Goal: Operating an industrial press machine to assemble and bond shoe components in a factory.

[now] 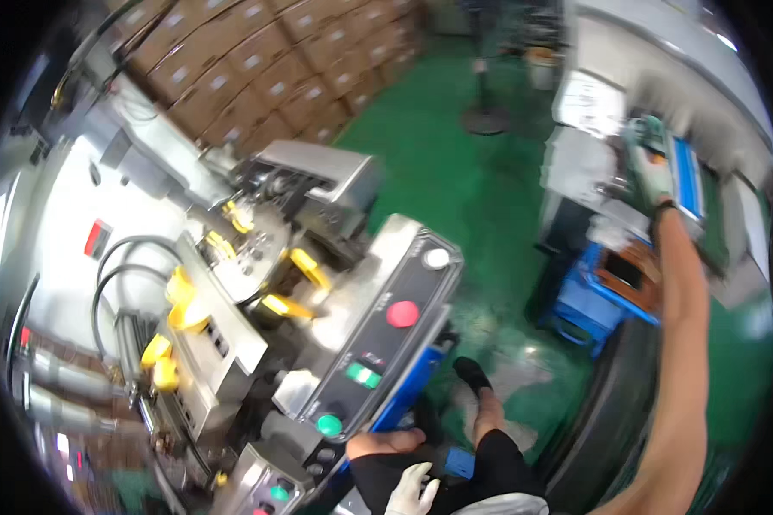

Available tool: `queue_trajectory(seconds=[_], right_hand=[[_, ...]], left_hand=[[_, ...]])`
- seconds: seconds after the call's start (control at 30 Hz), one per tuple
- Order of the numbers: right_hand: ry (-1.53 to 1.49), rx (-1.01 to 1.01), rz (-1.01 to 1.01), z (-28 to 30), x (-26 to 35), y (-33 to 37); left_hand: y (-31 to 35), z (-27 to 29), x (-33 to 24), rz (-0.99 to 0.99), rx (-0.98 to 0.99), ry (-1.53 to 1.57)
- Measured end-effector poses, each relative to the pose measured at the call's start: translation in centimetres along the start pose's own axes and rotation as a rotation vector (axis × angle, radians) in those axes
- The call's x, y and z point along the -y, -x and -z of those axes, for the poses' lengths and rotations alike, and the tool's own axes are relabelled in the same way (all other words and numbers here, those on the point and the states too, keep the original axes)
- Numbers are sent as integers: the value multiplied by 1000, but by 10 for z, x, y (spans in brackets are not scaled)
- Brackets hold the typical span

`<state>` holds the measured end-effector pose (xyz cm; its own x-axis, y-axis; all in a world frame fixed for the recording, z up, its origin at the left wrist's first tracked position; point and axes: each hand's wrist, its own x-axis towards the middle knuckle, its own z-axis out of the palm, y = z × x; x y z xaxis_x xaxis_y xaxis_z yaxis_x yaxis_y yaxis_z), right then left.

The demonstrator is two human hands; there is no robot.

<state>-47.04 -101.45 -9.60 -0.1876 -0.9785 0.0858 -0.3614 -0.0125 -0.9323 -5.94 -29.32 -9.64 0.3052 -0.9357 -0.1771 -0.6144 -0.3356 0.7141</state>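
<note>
My left hand (410, 491), in a white glove, is low over my lap with its fingers loosely bent and apart. Nothing shows in it. My right arm stretches far out to the right. Its pale-gloved hand (653, 176) is beside a blue-edged tray (687, 176) on the bench. Something green and orange shows at the fingertips, but blur hides whether the fingers grip it. In front of me to the left stands a metal machine with a round plate (262, 249) and yellow parts (309, 269).
A control panel (378, 339) with red, green and white buttons lies along the machine's near side. Right of the green floor, a blue crate (580, 300) holds a brown tray with a dark item. Stacked cartons (258, 73) line the back left, and a round-based stand (484, 120) is farther off.
</note>
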Motion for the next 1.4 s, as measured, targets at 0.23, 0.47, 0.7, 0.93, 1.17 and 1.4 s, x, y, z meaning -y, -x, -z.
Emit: queue_trajectory(seconds=[0.23,0.47,0.7,0.93,1.17,1.4], right_hand=[[1071,-301,588,85,-20,-65],[258,296,689,-48,-86,227],[-70,1264,-282,-233,-3,621],[46,1807,693,-260,110,776],[221,1870,912,-286,126,781],[319,1886,1082,-306,136,775]], left_hand=[[37,2,40,169,-169,109],[166,21,127,703,-625,101],[441,-140,197,1515,-1069,453],[620,-363,92,2332,-1211,-315],[733,-391,72,2315,-1794,-40],[783,-393,95,2431,-1865,-70]])
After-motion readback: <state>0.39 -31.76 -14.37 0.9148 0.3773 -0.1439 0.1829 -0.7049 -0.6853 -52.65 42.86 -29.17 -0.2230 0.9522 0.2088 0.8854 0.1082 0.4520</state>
